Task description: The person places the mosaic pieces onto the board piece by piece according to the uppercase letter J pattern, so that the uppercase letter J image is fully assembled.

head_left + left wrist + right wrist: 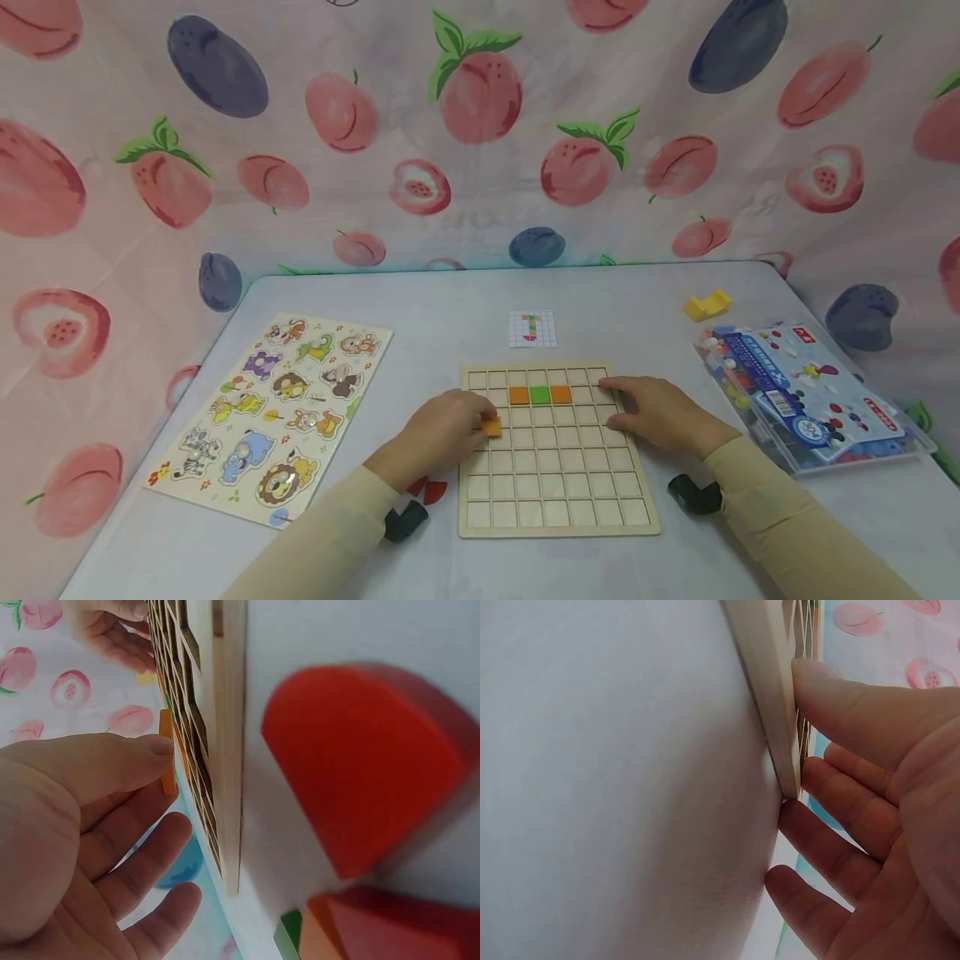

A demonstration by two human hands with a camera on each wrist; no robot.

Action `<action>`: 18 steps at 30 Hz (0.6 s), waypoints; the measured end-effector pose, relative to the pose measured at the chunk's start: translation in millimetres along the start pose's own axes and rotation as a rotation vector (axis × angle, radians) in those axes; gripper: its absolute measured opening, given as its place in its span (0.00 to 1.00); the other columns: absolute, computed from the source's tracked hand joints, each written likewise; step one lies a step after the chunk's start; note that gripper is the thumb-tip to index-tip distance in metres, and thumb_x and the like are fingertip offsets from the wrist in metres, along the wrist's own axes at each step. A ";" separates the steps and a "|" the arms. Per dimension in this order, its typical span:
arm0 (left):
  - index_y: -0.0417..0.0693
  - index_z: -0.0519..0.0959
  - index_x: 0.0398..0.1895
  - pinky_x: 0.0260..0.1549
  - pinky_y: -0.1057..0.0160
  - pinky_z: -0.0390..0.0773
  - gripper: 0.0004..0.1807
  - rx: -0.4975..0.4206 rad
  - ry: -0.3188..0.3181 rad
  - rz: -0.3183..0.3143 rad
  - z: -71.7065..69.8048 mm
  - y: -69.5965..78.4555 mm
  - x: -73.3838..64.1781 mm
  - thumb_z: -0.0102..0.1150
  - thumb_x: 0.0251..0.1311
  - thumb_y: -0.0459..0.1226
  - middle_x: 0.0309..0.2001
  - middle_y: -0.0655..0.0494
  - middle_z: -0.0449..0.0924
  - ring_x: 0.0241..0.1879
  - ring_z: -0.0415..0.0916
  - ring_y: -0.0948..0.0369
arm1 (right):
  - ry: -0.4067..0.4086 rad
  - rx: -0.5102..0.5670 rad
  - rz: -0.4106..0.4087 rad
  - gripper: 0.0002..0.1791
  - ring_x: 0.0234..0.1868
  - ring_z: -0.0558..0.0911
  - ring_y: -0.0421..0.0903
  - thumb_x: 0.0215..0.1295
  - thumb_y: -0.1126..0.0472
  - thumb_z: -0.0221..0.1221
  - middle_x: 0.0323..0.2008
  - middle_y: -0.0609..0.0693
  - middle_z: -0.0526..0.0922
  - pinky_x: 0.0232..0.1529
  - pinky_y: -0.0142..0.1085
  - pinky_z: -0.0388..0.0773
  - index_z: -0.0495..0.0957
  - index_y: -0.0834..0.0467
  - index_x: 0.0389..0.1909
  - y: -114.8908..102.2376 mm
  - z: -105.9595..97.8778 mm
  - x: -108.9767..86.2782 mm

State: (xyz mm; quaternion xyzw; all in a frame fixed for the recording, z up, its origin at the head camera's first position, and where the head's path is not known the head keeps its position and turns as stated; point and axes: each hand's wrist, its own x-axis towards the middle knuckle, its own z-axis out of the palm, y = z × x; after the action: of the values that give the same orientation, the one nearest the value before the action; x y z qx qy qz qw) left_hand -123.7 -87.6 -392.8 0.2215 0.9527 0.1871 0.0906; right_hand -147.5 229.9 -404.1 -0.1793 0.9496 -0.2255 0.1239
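Head view, left hand (441,431): thumb and finger pinch an orange tile (491,427) mid-frame; other fingers loosely spread.
Right hand (663,410): fingers relaxed, thumb touching the board's right edge.
Grid board (558,531): lower centre, the pinched tile at its left side.
Laid tiles (540,395): orange, green, orange, side by side near the board's top.
Pattern card (532,329): just above the board.

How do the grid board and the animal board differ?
The grid board is divided into square cells; the animal board shows cartoon animals.
The grid board sits roughly square to the person; the animal board is angled.
The right hand touches the grid board, not the animal board.
Both lie on the table.
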 end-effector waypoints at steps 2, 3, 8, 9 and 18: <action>0.47 0.85 0.47 0.48 0.60 0.77 0.12 0.009 -0.003 0.016 0.8 1.6 1.3 0.68 0.60 0.35 0.44 0.58 0.84 0.43 0.75 0.60 | 0.000 0.003 0.005 0.32 0.67 0.67 0.67 0.65 0.56 0.66 0.65 0.65 0.72 0.64 0.61 0.63 0.71 0.63 0.68 0.1 -0.1 -0.1; 0.47 0.85 0.48 0.48 0.60 0.77 0.12 0.014 -0.004 0.025 1.1 2.5 1.7 0.68 0.60 0.35 0.44 0.58 0.84 0.43 0.75 0.60 | 0.000 0.003 0.004 0.32 0.67 0.67 0.67 0.65 0.56 0.66 0.65 0.65 0.72 0.64 0.61 0.63 0.71 0.63 0.68 0.2 -0.3 -0.1; 0.47 0.85 0.48 0.51 0.59 0.76 0.12 0.026 -0.008 0.054 1.2 7.2 4.4 0.67 0.61 0.35 0.45 0.57 0.84 0.45 0.76 0.60 | 0.002 0.004 0.000 0.32 0.67 0.67 0.67 0.65 0.56 0.66 0.65 0.65 0.72 0.65 0.61 0.63 0.71 0.63 0.68 0.7 -0.6 0.0; 0.46 0.85 0.48 0.50 0.59 0.77 0.12 0.026 -0.009 0.057 1.1 8.0 5.2 0.67 0.61 0.35 0.45 0.57 0.84 0.44 0.76 0.60 | 0.003 0.004 -0.001 0.32 0.67 0.67 0.67 0.65 0.56 0.66 0.65 0.65 0.72 0.65 0.61 0.63 0.71 0.63 0.68 0.8 -0.5 0.0; 0.47 0.84 0.49 0.48 0.62 0.77 0.13 0.038 -0.019 0.073 2.3 14.8 10.8 0.67 0.62 0.36 0.45 0.58 0.84 0.42 0.75 0.62 | 0.002 0.008 -0.006 0.32 0.67 0.67 0.67 0.65 0.56 0.66 0.65 0.65 0.73 0.64 0.61 0.63 0.71 0.63 0.68 0.6 -1.1 -0.5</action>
State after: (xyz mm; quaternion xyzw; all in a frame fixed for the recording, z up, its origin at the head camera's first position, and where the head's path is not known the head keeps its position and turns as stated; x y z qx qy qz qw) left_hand -126.9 -69.6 -390.0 0.2595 0.9465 0.1701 0.0884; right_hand -147.6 231.0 -403.3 -0.1813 0.9483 -0.2299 0.1229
